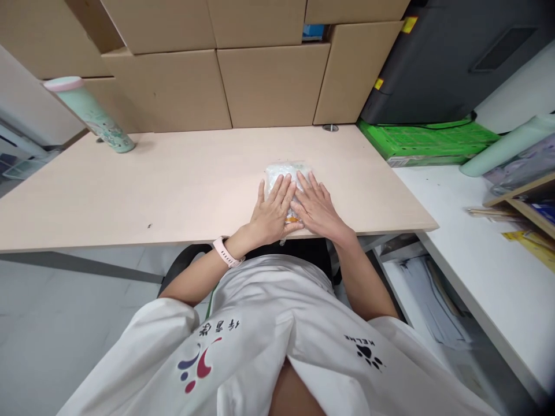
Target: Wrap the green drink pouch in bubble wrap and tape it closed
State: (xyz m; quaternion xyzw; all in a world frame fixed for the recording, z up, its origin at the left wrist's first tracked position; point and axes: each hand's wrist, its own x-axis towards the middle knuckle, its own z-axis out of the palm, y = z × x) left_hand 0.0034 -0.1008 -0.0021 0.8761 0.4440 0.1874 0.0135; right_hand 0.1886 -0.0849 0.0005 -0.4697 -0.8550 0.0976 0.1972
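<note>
At our twelve o'clock on the pale wooden bench (195, 190), our flat, open left hand (272, 215) and right hand (319, 208) grip nothing, apparently pinning the clear, squarish plastic packet (277, 171).

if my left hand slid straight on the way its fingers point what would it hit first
The left hand would probably brush the right hand first, which lies close beside it. Beyond that, the line seems to reach a cardboard box, though depth is hard to judge.
</note>
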